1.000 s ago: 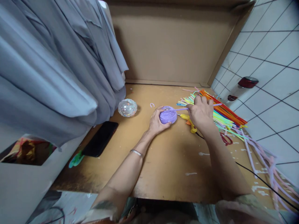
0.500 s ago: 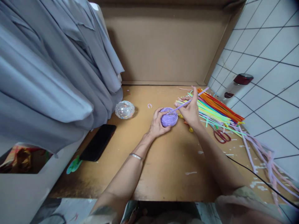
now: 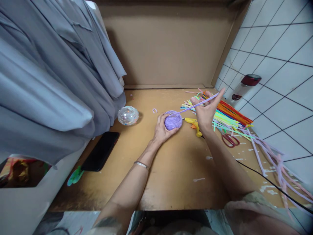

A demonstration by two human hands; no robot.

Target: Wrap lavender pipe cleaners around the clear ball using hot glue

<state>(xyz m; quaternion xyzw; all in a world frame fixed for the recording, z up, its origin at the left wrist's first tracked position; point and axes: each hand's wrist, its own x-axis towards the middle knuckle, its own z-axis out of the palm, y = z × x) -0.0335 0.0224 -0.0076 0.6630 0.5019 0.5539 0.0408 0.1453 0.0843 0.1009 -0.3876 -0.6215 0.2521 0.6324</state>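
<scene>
A round purple coil of fuzzy stems stands on the wooden table, and my left hand is wrapped round its left and lower side. From the coil's top a purple strand runs up and to the right. It passes across my right hand, whose fingers are spread, with the strand lying between thumb and fingers. Just right of the coil, partly behind my right wrist, is a yellow glue gun.
Left of my hands sit a clear faceted ball and a black phone. Colourful fuzzy stems, red-handled scissors and a black cable lie at the right. A clear bottle stands by the tiled wall.
My right hand has moved right and opened wider along the purple strand. The coil has tilted in my left hand, and more of the glue gun shows.
</scene>
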